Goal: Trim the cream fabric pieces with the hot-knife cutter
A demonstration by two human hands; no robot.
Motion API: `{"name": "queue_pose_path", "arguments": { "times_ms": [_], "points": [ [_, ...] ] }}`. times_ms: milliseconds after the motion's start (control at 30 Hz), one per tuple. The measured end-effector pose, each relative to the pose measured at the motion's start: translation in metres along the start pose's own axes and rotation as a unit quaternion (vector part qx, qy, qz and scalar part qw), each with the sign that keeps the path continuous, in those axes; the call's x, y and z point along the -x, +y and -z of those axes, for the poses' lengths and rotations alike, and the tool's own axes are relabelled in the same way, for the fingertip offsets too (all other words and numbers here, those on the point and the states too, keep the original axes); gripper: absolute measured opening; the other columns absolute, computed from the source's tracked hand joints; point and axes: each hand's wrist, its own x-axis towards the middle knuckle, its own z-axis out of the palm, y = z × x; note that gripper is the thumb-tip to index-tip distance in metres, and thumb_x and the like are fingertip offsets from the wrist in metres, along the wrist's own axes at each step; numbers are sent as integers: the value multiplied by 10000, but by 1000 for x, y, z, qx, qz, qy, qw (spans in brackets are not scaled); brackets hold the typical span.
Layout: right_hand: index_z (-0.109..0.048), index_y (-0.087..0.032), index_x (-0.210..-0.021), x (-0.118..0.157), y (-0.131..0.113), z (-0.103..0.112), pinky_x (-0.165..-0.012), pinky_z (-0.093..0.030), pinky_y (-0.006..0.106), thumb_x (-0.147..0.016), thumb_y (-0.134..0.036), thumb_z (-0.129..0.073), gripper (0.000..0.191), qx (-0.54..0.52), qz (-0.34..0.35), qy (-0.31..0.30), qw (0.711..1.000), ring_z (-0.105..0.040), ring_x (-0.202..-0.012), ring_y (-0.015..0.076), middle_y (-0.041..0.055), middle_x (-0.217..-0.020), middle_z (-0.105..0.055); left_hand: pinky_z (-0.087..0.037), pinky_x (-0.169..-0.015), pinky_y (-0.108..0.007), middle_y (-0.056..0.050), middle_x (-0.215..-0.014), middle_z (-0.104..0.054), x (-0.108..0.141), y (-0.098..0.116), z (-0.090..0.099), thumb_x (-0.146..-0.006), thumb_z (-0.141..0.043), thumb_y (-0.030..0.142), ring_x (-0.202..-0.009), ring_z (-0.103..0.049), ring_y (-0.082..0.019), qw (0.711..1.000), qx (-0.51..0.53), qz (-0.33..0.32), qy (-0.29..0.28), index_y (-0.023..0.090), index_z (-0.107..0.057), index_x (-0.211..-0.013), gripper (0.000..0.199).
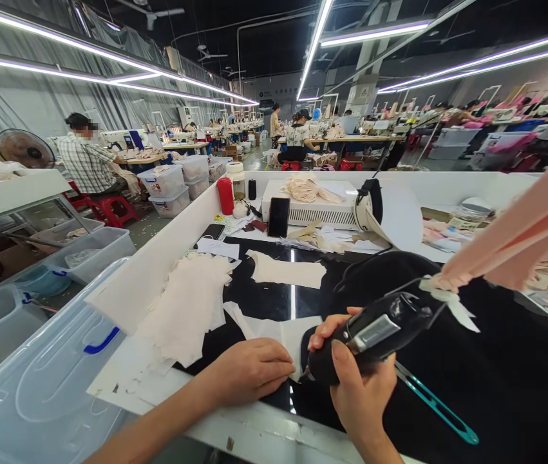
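My right hand (363,380) is wrapped round a black handheld power tool (375,332) with a silver plate on its side. The tool's lower front end meets the near edge of a pale fabric piece (274,327) on the glossy black board (259,296). My left hand (254,370) is closed on that same edge, just left of the tool, fingertips pressed together; the thumb is hidden. Knotted pale cloth (440,290) at the tool's rear joins a stretched peach cloth strip (510,225). Another cream piece (288,270) lies beyond.
A stack of cream pieces (189,303) lies at left. Teal tweezers (442,403) rest at right. Farther back stand a phone (278,217), a white box (322,209), a red bottle (225,196) and a white visor (394,222). Clear plastic bins (51,386) flank the table; co-workers sit beyond.
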Motion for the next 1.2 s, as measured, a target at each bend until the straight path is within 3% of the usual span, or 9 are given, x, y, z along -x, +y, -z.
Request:
{"name": "queue_pose_path", "arguments": {
  "times_ms": [300, 533, 700, 833, 933, 1200],
  "points": [
    [-571, -282, -1224, -7, -15, -1, -629, -563, 322, -920, -311, -771, 365, -20, -4, 27, 999, -631, -684, 171, 4, -853, -645, -549, -1028, -318, -86, -1053, -726, 2, -1, -6, -1072, -501, 151, -1056, -685, -198, 999, -14, -9, -34, 152, -673, -1145, 187],
    [-593, -270, -1195, -25, -18, 16, -629, -567, 335, -896, -301, -802, 366, 14, -1, 61, 998, -639, -658, 173, 2, -841, -662, -567, -929, -296, -51, -953, -721, 9, 14, 15, -1030, -535, 148, -918, -685, -179, 997, 33, -5, -69, 174, -690, -1016, 158],
    [-605, -264, -1189, -42, -13, 30, -635, -572, 340, -886, -282, -809, 366, 22, 35, 94, 995, -638, -661, 171, -4, -841, -671, -557, -994, -306, -47, -952, -729, 2, 18, 24, -1046, -534, 153, -893, -676, -161, 998, 29, 3, -57, 168, -696, -1057, 163],
    [-599, -263, -1178, -48, -8, 33, -632, -562, 330, -884, -306, -815, 367, 34, 41, 99, 994, -632, -651, 164, -12, -837, -670, -499, -1114, -393, -65, -1048, -723, -18, 14, 11, -1076, -515, 173, -970, -686, -176, 999, -26, 8, -22, 153, -672, -1150, 175],
    [-588, -273, -1194, -48, -6, 34, -646, -553, 327, -899, -305, -801, 365, 47, 39, 92, 994, -631, -657, 162, -19, -840, -667, -509, -1097, -416, -61, -1049, -712, -34, 8, -4, -1079, -500, 167, -981, -677, -187, 997, -71, -3, -20, 153, -648, -1182, 181],
    [-580, -266, -1177, -45, 0, 34, -644, -546, 330, -918, -313, -776, 328, 59, 38, 88, 994, -631, -668, 169, -9, -873, -663, -530, -1061, -452, -46, -1048, -669, -43, -4, -28, -1015, -650, 236, -977, -653, -216, 989, -119, 13, -83, 168, -615, -1198, 198]
  ]
}}
